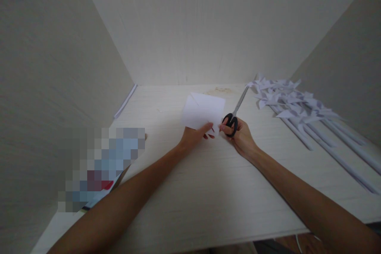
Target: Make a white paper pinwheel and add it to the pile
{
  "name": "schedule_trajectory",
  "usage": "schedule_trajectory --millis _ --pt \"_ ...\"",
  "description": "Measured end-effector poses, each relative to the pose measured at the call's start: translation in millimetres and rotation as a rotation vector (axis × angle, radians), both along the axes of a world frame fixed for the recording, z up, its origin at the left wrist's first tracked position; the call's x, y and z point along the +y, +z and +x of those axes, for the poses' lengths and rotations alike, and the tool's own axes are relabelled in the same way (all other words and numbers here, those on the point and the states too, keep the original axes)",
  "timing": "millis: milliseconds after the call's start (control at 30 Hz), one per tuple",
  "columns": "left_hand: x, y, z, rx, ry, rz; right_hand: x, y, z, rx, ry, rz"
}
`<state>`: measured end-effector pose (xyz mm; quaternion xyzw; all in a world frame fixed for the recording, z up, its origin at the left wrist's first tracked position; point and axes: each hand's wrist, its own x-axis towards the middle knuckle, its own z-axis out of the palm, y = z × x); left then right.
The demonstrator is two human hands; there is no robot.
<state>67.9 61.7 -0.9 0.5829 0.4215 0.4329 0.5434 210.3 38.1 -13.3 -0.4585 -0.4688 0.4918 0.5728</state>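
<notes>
A white square sheet of paper (204, 107) is pinched by my left hand (198, 135), with the thumb on top and the fingertips showing below its near edge. Cut slits run in from at least two of its corners. My right hand (238, 133) has its fingers through the black handles of a pair of scissors (231, 122). The blades look closed and point away from me, up and to the right of the paper. My right fingertips are close to the paper's near right corner; whether they touch it I cannot tell.
Several white paper pinwheels (293, 99) on rolled paper sticks lie at the right of the pale table (190, 198). A rolled white paper stick (125, 101) lies along the left wall. A blurred-out bluish object (116, 162) is at the left. Walls enclose the table's back and sides.
</notes>
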Motion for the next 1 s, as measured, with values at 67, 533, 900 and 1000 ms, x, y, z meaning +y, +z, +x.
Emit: schedule_trajectory --millis 67,533,900,1000 --pt "-0.3 0.7 0.1 -0.022 0.031 -0.010 0.2 -1.5 0.5 0.006 0.007 0.007" --pt "0.5 0.2 0.1 -0.067 0.058 0.025 0.4 -3.2 -1.6 -0.071 0.040 0.037" --pt "-0.4 -5.1 -1.3 0.037 -0.009 0.080 1.7 -7.6 -0.8 -0.120 -0.024 0.087" --pt "-1.0 -5.0 -0.8 0.054 -0.006 0.071 1.3 -6.5 -1.6 -0.132 -0.043 0.085"
